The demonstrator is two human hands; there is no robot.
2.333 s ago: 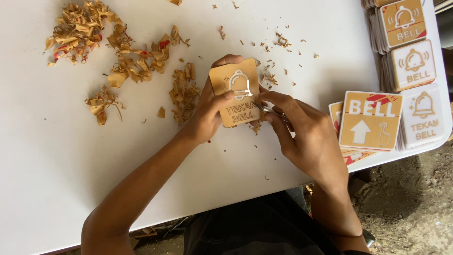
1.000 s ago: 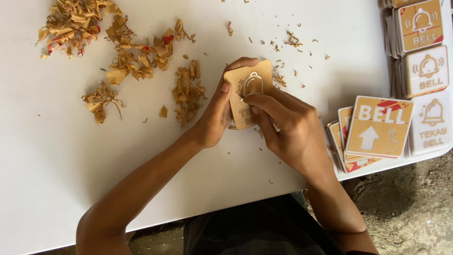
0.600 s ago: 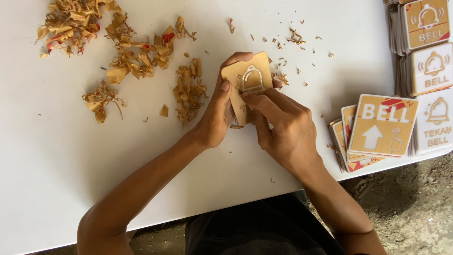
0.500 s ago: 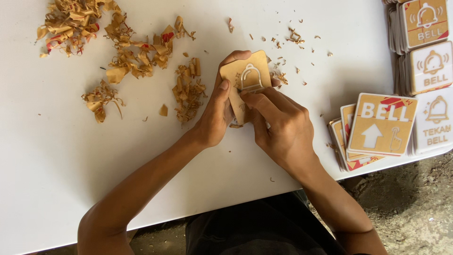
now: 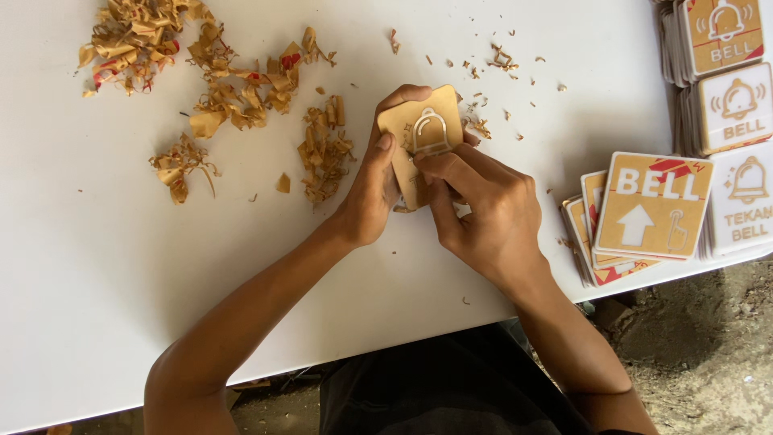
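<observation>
1. Left hand (image 5: pixel 372 193): grasps a small square plaque (image 5: pixel 420 133) from its left side, thumb pressed on the plaque's face and the fingers curled round its far edge. The forearm runs from the near left up to the middle of the table.

2. Right hand (image 5: pixel 483 213): its fingertips (image 5: pixel 425 161) press on the lower part of the plaque's face, just below the white bell outline. Whether they pinch a strip of film or only press there cannot be told.

3. Square plaque: tan-brown face with a white bell outline, held between both hands near the middle of the white table (image 5: pixel 97 274), tilted slightly, its lower half hidden by the right hand.

4. Peeled scraps (image 5: pixel 241 89): curled tan shavings, some with red marks, lie in loose heaps on the far left of the table; one heap (image 5: pixel 324 149) sits just left of the left hand. Finer crumbs (image 5: pixel 499 60) are scattered beyond the plaque.

5. Finished plaques, near right (image 5: pixel 652 205): a fanned pile at the table's right edge, the top one tan with a white arrow, a pointing hand and red stripes.

6. Stacks, far right (image 5: pixel 725 36): upright rows of similar square plaques with bell symbols, some tan-faced and some white-faced (image 5: pixel 737 109), set well apart from the hands.

7. Ground (image 5: pixel 700 338): bare earth shows beyond the table's near right corner.
</observation>
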